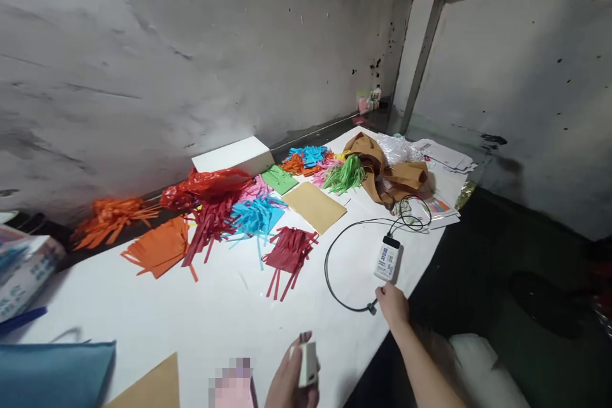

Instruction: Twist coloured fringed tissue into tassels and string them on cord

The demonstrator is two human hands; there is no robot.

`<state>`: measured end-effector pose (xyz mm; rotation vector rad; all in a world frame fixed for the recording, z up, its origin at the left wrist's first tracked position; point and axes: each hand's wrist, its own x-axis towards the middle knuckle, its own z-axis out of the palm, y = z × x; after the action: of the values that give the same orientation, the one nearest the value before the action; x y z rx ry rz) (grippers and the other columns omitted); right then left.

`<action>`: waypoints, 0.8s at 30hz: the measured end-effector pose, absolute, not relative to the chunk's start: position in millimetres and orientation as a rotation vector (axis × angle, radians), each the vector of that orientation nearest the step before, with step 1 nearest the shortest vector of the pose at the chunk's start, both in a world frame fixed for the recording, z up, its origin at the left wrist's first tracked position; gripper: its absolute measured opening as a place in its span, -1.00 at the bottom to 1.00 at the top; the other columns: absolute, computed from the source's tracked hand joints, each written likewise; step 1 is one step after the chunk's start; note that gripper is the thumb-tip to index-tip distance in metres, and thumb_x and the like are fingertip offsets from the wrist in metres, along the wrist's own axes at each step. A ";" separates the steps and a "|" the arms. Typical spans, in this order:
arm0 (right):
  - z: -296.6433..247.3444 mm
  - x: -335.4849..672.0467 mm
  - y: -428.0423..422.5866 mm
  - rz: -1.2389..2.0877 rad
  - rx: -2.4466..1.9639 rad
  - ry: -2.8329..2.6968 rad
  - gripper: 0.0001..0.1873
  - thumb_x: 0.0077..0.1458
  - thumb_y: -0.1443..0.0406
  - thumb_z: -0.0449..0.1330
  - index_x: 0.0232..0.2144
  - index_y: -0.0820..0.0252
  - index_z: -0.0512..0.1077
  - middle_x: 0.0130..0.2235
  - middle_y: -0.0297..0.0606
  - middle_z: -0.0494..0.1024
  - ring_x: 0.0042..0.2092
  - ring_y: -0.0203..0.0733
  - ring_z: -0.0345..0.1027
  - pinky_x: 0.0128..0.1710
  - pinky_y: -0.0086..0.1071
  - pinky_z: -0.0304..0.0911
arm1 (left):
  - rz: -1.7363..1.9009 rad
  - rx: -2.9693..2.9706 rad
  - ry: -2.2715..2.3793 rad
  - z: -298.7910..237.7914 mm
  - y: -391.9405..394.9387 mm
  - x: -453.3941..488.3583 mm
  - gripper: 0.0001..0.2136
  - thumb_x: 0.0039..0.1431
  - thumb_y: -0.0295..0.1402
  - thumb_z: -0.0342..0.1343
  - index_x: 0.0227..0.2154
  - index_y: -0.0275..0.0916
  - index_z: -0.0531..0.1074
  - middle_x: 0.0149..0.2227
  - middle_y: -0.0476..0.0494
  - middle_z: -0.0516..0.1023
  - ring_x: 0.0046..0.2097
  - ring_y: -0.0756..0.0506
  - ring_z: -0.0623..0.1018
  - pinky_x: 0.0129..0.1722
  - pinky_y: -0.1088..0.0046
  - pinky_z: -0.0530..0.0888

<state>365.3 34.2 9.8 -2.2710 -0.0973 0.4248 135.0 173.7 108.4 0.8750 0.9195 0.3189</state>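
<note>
My left hand (287, 379) is at the bottom middle, closed around a small white block (308, 363) with a dark slot in its face. My right hand (393, 305) reaches over the table's right edge, its fingers pinched on a black cable (327, 268). A dark clip or tie sits on the cable just left of those fingers. The cable loops across the white tabletop to a white box-shaped device (387, 260) with a black top and blue printing, just beyond my right hand. More cable lies coiled behind the device.
Dark red fringed paper (289, 252), orange paper strips (160, 248), blue strips (253, 217), green strips (345, 175) and a tan sheet (316, 206) cover the table's middle. Brown fabric-like material (368, 153) and a white box (234, 156) stand behind. A blue folder (57, 370) lies front left.
</note>
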 end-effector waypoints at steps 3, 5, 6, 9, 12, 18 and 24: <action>23.4 344.6 27.4 0.377 -2.011 -0.254 -0.58 0.34 -0.04 0.05 -0.32 0.17 0.40 -0.29 -0.23 0.60 -0.18 -0.16 0.53 -0.09 -0.24 0.42 | 0.315 0.748 0.848 118.7 146.1 193.3 -0.35 -0.10 0.09 0.42 -0.04 -0.27 0.51 -0.46 0.00 0.44 -0.57 0.09 0.29 -0.61 0.59 0.22; 45.1 323.6 11.6 0.370 -1.831 -0.340 -0.52 0.34 -0.12 -0.07 -0.25 0.13 0.36 -0.29 -0.22 0.60 -0.16 -0.13 0.53 -0.08 -0.28 0.41 | 0.305 0.654 0.813 130.5 134.1 215.9 -0.36 -0.05 0.03 0.43 -0.01 -0.30 0.48 -0.44 -0.02 0.46 -0.54 0.08 0.32 -0.58 0.61 0.23; 58.5 313.9 2.3 0.383 -1.762 -0.369 -0.52 0.34 -0.12 -0.07 -0.25 0.11 0.35 -0.34 -0.25 0.59 -0.20 -0.14 0.52 -0.10 -0.30 0.42 | 0.293 0.617 0.800 136.8 129.1 222.4 -0.37 -0.03 0.00 0.43 -0.01 -0.32 0.47 -0.45 -0.02 0.46 -0.55 0.08 0.33 -0.59 0.61 0.22; 100.3 294.8 -20.3 0.422 -1.543 -0.456 -0.59 0.27 -0.08 0.12 -0.30 0.10 0.46 -0.47 -0.34 0.49 -0.40 -0.21 0.43 -0.35 -0.43 0.36 | 0.231 0.504 0.788 153.0 115.3 228.0 -0.40 0.00 -0.05 0.43 0.00 -0.32 0.45 -0.46 -0.03 0.49 -0.57 0.09 0.34 -0.60 0.62 0.21; 132.3 290.5 -26.9 0.422 -1.396 -0.532 -0.70 0.21 -0.01 0.24 -0.31 0.05 0.58 -0.44 -0.35 0.45 -0.47 -0.29 0.34 -0.46 -0.49 0.27 | 0.181 0.434 0.799 162.7 106.2 224.5 -0.39 -0.02 -0.07 0.45 0.03 -0.28 0.43 -0.46 -0.03 0.51 -0.57 0.08 0.39 -0.62 0.64 0.17; 150.4 291.7 -18.7 0.464 -1.393 -0.498 -0.71 0.21 0.00 0.25 -0.32 0.03 0.60 -0.39 -0.35 0.46 -0.52 -0.35 0.29 -0.53 -0.50 0.22 | 0.211 0.549 0.724 173.3 112.2 220.2 -0.37 -0.06 0.04 0.43 -0.03 -0.27 0.45 -0.48 -0.01 0.49 -0.61 0.10 0.34 -0.64 0.63 0.13; 155.0 287.2 -10.1 0.398 -1.467 -0.757 -0.83 0.25 0.13 0.24 -0.28 0.02 0.58 -0.40 -0.33 0.52 -0.47 -0.27 0.38 -0.47 -0.47 0.34 | 0.176 0.582 0.716 185.7 123.4 213.4 -0.33 -0.07 0.09 0.41 -0.01 -0.25 0.42 -0.47 -0.01 0.49 -0.59 0.10 0.32 -0.63 0.61 0.11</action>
<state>287.2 -10.1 155.0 -1.4672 -0.7571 0.3978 213.4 123.4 185.7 0.5823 0.7158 0.1762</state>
